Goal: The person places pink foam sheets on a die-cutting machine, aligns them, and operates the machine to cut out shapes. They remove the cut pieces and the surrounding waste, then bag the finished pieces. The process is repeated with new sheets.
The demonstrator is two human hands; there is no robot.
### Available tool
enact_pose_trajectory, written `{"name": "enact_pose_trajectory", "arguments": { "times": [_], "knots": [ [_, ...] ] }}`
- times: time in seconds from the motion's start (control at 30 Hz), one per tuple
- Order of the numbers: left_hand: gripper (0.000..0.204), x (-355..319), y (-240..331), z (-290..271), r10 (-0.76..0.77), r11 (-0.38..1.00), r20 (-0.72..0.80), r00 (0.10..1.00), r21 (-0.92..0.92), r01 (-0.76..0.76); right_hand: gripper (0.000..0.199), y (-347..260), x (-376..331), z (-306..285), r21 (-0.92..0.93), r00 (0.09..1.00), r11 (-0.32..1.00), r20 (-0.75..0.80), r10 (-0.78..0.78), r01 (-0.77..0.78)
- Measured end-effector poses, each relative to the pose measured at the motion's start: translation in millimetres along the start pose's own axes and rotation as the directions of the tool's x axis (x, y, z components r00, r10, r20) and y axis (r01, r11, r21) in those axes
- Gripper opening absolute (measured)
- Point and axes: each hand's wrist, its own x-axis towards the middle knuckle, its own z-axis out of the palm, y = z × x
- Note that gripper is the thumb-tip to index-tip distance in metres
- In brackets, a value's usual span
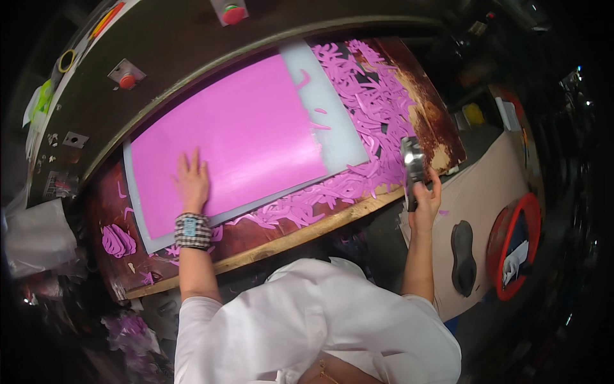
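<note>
Clearly the left hand (192,180) lies flat and open on the large pink foam sheet (236,137), whose long axis runs up to the right. The right hand (425,198), well off past the sheet's right end, grips a shiny metal cutting die (412,168).

A bright pink sheet (230,137) on a pale grey board (332,121), pink scraps (371,102) beside it; a black-and-white checked wristband (193,232), white shirt (307,326).

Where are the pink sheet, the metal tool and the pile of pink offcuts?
pink sheet (243,134): head view, middle of its flat face.
metal tool (412,168): head view, shiny body above the right hand's fingers.
pink offcuts (377,109): head view, middle of the heap.
</note>
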Motion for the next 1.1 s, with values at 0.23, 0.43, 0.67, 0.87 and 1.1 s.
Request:
{"name": "enact_pose_trajectory", "arguments": {
  "times": [0.23, 0.43, 0.67, 0.87, 1.1],
  "knots": [
    [0.047, -5.5, -34.1, 7.3, -0.005, 0.998, -0.059, 0.998, -0.064, 0.001, 0.07, 3.0, 23.4, -7.5, 0.844, 0.667, 0.217, 0.204, 0.717, -0.491],
    [0.048, 6.1, -9.1, -21.2, -0.094, 0.995, 0.029, 0.995, -0.035, 0.095, 0.07, 6.8, 21.8, -3.2, 0.719, 0.695, 0.484, -0.002, 0.719, -0.498],
    [0.079, 3.0, 186.9, -19.9, 0.731, 0.605, -0.041, 0.681, -0.423, -0.675, 0.051, -21.0, -21.5, -3.0, 0.058, 0.964, 0.967, -0.081, 0.252, -0.248],
    [0.078, 90.2, 260.5, 17.1, 0.506, 0.832, -0.117, 0.854, -0.196, -0.52, 0.054, -41.4, -78.2, -32.0, -0.08, 0.989, 0.997, -0.148, -0.015, 0.003],
    [0.067, -2.6, 357.3, -16.5, 0.913, 0.235, -0.073, 0.4, -0.708, -0.666, 0.063, -34.4, -99.0, -30.4, -0.074, 0.962, 0.987, -0.223, -0.157, 0.144]
  ]
}}
